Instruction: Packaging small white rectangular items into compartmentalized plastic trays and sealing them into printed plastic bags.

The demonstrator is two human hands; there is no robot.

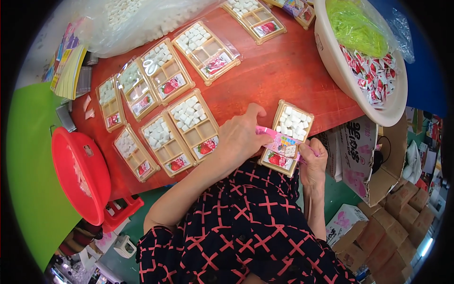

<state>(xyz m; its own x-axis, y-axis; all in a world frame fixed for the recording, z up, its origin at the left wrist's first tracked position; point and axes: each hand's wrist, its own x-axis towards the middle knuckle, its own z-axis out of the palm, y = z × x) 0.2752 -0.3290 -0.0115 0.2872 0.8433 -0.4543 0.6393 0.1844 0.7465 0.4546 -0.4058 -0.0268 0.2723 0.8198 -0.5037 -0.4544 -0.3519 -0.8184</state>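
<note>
At the table's near edge lies a tan compartment tray (303, 110). White marshmallow-like pieces (292, 122) fill its far section, and a strawberry-printed packet (278, 160) lies in its near section. Across its middle runs a pink printed paper band (286, 146). My left hand (240, 136) is closed on the band's left end, thumb on top and index finger lifted off it. Pinched in my right hand (314, 160) is the right end, beside the tray's right edge. Whether the band passes underneath is hidden.
Several similar filled trays (204, 127) stand to the left, some under clear plastic. A beige basin (322, 52) with strawberry packets is at the far right, a red basin (97, 177) at the left. Far left are a large bag of white pieces (156, 26) and stacked printed bands (69, 71).
</note>
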